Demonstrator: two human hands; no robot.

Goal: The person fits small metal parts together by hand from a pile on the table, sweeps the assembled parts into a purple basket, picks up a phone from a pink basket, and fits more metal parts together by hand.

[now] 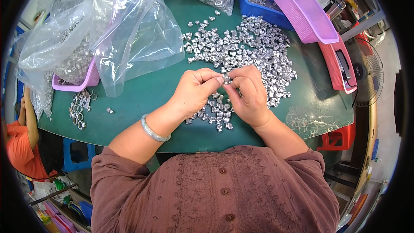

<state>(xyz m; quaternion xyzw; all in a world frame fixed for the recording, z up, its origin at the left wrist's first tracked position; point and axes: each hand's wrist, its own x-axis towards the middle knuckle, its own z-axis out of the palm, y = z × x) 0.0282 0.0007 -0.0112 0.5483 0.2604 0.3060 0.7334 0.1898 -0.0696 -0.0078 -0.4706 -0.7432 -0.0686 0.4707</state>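
Both my hands meet over the middle of the green table, pinching one small silver ribbed metal part (226, 79) between their fingertips. My left hand (195, 89), with a pale bangle on its wrist, grips it from the left with thumb and forefinger. From the other side my right hand (249, 94) closes on the same piece. Beyond and to the right spreads a large heap of similar small metal parts (258, 39). A smaller cluster of such parts (221, 114) lies just below my fingers, partly hidden by them.
Clear plastic bags (133, 39) of metal parts and a purple basket (77, 87) stand at left, beside loose rings (78, 114). A blue bin (263, 8), a pink-purple basket (302, 11) and a red basket (338, 67) line the far right. A fan (366, 71) stands beyond; a person in orange (22, 151) sits left.
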